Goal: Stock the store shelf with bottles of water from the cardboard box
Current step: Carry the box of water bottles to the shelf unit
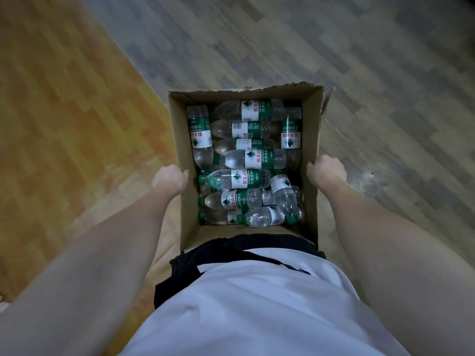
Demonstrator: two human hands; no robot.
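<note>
Carrying the open brown cardboard box [309, 129] level and snug against the waist looks the best way, since the clear plastic water bottles with green-and-white labels [253, 159] lie loose and would roll. The left hand [171, 178] grips the box wall at nine o'clock, the right hand [326, 169] at three o'clock; fingers curl over each rim, tips hidden. The box hangs at twelve o'clock from the body above the wood-plank floor [385, 73]. One box; roughly twelve bottles show, more perhaps beneath. No shelf is in sight.
</note>
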